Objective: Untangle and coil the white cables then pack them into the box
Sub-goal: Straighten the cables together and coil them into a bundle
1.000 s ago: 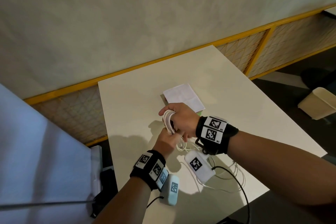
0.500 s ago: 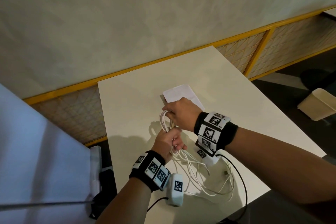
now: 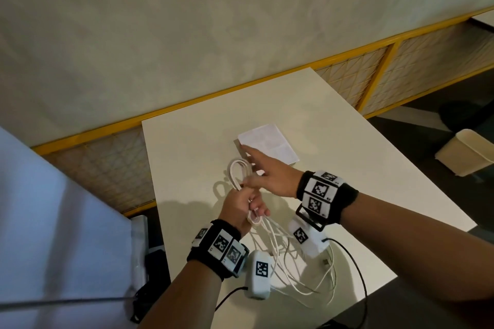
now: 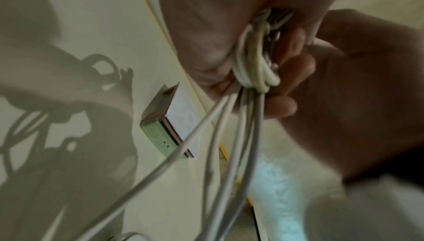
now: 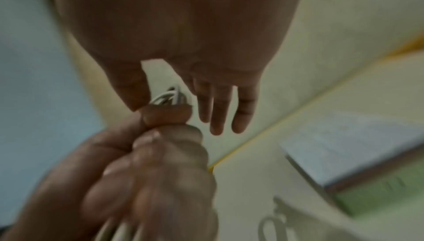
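Note:
Over the white table (image 3: 187, 147) my left hand (image 3: 244, 204) grips a coil of white cable (image 3: 236, 172); the loop sticks up above the fist. In the left wrist view the gathered strands (image 4: 250, 60) are pinched between its palm and curled fingers (image 4: 296, 67). Loose cable (image 3: 291, 267) trails from the fist across the table to a plug (image 3: 324, 262). My right hand (image 3: 260, 172) hovers just above the coil, its fingers (image 5: 216, 118) straight and its thumb beside the strands, holding nothing. The box (image 3: 268, 143), a white lid on a green base, lies shut beyond my fingertips (image 4: 171, 127) (image 5: 355, 163).
White camera pods (image 3: 258, 276) with black leads hang from both wrists over the near table edge. A yellow-framed mesh rail (image 3: 374, 80) runs behind the table. A beige bin (image 3: 465, 156) stands on the floor to the right. A pale blue surface (image 3: 53, 222) fills the left.
My right hand has let go of the coil and spread its fingers toward the box. The left hand keeps the coil, and more loose cable now lies spread on the table.

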{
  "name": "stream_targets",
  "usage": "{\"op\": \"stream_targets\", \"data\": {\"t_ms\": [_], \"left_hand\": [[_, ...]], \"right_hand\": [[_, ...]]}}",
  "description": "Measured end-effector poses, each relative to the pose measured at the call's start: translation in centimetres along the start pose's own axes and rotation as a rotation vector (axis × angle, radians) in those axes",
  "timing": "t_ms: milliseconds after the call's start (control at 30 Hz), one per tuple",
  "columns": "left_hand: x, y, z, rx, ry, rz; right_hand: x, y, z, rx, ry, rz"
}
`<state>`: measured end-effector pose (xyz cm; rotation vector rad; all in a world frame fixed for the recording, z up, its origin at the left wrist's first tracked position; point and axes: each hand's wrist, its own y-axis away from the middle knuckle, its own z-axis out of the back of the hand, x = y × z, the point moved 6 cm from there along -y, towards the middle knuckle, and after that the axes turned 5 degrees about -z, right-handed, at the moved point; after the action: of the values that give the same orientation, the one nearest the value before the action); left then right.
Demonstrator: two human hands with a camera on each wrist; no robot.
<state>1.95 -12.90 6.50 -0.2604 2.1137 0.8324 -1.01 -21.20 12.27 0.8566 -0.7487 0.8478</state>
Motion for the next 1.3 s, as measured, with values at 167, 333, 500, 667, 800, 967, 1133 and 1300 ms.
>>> {"op": "stream_targets", "data": {"t_ms": [167,333,500,667,800,967,1133,1300], "left_hand": [[-1.8,-0.1,0.6,0.039,-0.032,-0.045],[-1.1,-0.4,1.2,0.02,0.114,-0.046],[-2.1,-0.4,2.6,-0.071,0.159,0.007],[-1.8,-0.4,4.7,-0.147,0.013,0.029],[-0.5,-0.3,5.5,-0.129,-0.057,0.055],[0.9,-0.4,4.9,-0.018,-0.278,0.013],[1.3,0.1,3.0,0.11,-0.508,-0.08],[0.4,-0.2,2.7,0.121,-0.613,-0.127]], "right_hand": [[-2.7,2.3,-4.9,0.403,-0.46,-0.1],[-2.8,2.8,-6.7,0.592,-0.467,-0.06],[-6.0,4.2,-7.6,0.593,-0.291,-0.244],[-7.7,4.0,-4.2,0.45,0.602,-0.276],[-5.2,3.1,-0.9,0.125,0.781,-0.161],[-1.8,2.4,0.5,-0.08,0.527,-0.059],[0.8,2.1,0.2,-0.235,0.372,0.02],[0.5,2.2,0.2,-0.291,0.297,-0.01]]}}
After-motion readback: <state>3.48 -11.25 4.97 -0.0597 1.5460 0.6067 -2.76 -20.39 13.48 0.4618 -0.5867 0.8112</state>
